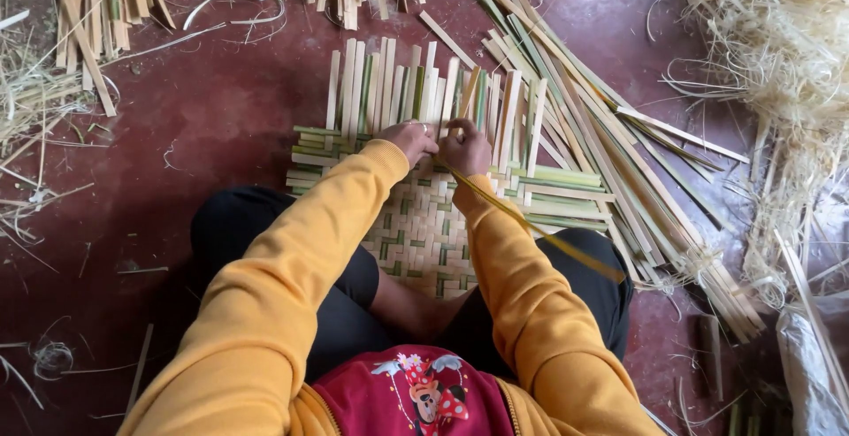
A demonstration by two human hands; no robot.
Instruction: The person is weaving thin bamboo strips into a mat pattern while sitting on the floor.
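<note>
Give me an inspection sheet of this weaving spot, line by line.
Surface: dark red floor, dusty.
Job's things: woven bamboo mat, part done, upright strips loose at its far edge; one long strip runs diagonally from the right hand.
Clutter: spare strips fanned to the right, bundles at the top, shavings heaped right.
Hands: left hand and right hand both pinching strips at the mat's weaving edge.
Cables: nothing seen.
Surroundings: nothing seen.

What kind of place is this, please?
Probably a basket-weaving workspace on a floor: a half-woven bamboo mat, a bundle of loose strips, and a heap of shavings on the red floor.
</note>
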